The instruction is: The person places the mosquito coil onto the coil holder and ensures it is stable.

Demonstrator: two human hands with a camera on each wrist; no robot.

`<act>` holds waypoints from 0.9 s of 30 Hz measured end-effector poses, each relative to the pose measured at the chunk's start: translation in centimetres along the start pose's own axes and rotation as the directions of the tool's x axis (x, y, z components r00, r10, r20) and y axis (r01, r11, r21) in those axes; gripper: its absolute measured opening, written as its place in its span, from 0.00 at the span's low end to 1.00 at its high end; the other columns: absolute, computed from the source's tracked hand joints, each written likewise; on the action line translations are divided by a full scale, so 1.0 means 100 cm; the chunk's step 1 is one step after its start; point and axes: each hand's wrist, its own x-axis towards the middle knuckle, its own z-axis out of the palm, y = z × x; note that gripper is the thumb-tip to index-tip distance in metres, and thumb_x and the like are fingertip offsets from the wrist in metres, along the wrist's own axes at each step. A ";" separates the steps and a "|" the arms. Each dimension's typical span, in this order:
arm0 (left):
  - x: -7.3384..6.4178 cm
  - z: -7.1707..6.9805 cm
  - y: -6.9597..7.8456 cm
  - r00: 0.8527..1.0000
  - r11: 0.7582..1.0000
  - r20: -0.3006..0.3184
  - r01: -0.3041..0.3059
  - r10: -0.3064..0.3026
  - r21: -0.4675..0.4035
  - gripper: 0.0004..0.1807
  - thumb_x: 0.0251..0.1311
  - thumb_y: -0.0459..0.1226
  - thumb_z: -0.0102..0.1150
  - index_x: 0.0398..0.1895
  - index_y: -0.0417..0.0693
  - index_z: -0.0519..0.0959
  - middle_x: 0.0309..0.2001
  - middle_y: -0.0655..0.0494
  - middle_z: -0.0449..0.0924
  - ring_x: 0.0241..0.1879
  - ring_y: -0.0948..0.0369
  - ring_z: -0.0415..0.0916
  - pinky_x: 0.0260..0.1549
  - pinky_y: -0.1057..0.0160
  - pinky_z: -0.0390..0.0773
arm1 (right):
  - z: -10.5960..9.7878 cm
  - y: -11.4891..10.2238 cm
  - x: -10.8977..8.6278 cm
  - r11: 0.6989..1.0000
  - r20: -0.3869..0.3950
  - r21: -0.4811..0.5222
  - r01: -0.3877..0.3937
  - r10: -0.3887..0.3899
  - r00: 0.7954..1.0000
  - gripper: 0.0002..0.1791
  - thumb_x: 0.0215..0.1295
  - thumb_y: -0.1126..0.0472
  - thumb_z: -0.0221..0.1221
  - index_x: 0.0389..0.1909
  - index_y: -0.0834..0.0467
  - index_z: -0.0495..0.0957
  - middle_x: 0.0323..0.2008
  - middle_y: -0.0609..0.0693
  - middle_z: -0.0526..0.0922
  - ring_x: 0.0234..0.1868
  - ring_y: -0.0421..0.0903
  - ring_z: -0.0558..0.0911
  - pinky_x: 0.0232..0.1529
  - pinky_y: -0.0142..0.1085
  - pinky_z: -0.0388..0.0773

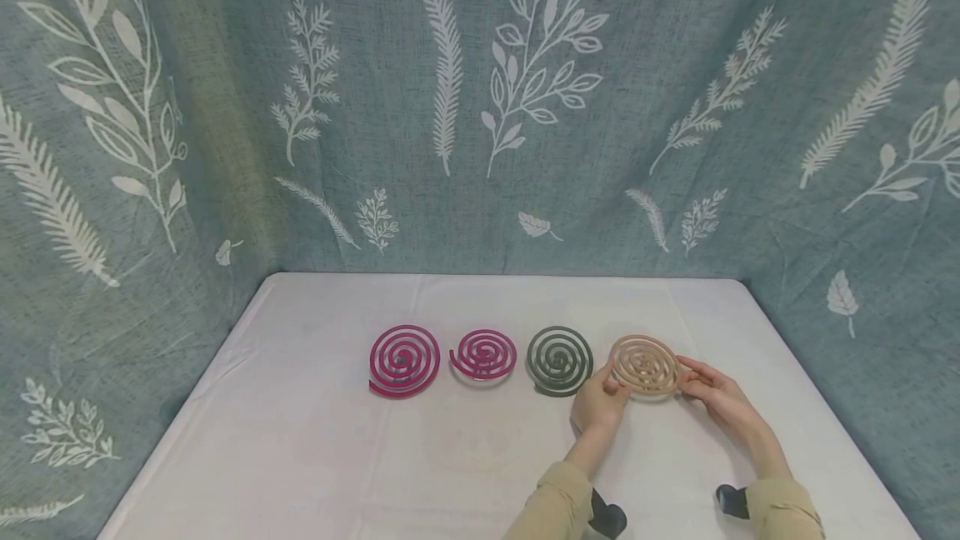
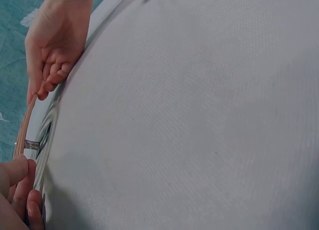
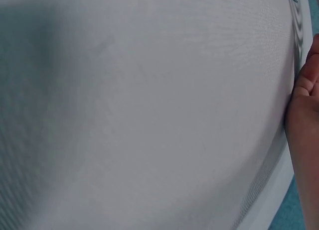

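A tan mosquito coil [image 1: 645,365] is at the right end of a row of spirals in the head view. My left hand [image 1: 602,400] pinches its left edge, and my right hand [image 1: 722,400] holds the opposite edge between thumb and fingers. Seen edge-on in the left wrist view, the same tan coil [image 2: 23,130] spans both hands, with a small metallic piece [image 2: 32,145] just beneath it. Only part of the right hand [image 3: 308,93] shows in the right wrist view, where the coil is out of sight.
Left of the tan coil lie a dark green coil [image 1: 559,362] and two magenta coils, one in the middle [image 1: 483,354] and one farther left [image 1: 405,361]. They are on a white-covered table [image 1: 300,440]. A leaf-patterned blue-green curtain [image 1: 465,215] surrounds its back and sides.
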 end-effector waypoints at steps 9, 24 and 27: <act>-0.004 -0.008 0.005 1.000 1.000 0.029 -0.010 0.010 0.008 0.27 0.48 0.39 0.68 0.56 0.59 0.78 0.22 0.68 0.75 0.20 0.71 0.65 0.24 0.70 0.62 | -0.003 0.003 0.001 1.000 0.021 0.009 0.019 -0.020 1.000 0.38 0.67 0.60 0.56 0.70 0.70 0.50 0.38 0.38 0.73 0.37 0.29 0.73 0.41 0.21 0.74; -0.006 -0.010 0.006 0.999 1.000 0.028 -0.024 0.024 0.006 0.27 0.48 0.38 0.68 0.56 0.57 0.78 0.22 0.67 0.76 0.20 0.71 0.66 0.24 0.72 0.63 | -0.005 0.007 0.002 0.998 0.046 0.032 0.045 -0.047 0.998 0.39 0.65 0.64 0.57 0.70 0.72 0.48 0.38 0.36 0.74 0.38 0.28 0.75 0.43 0.20 0.76; -0.005 -0.010 0.006 0.999 1.000 0.016 -0.028 0.028 0.014 0.27 0.47 0.38 0.69 0.56 0.58 0.78 0.21 0.67 0.76 0.20 0.71 0.66 0.24 0.71 0.62 | -0.005 0.006 0.002 0.998 0.044 0.032 0.048 -0.050 0.998 0.38 0.65 0.64 0.57 0.69 0.72 0.49 0.37 0.35 0.74 0.38 0.28 0.75 0.43 0.20 0.76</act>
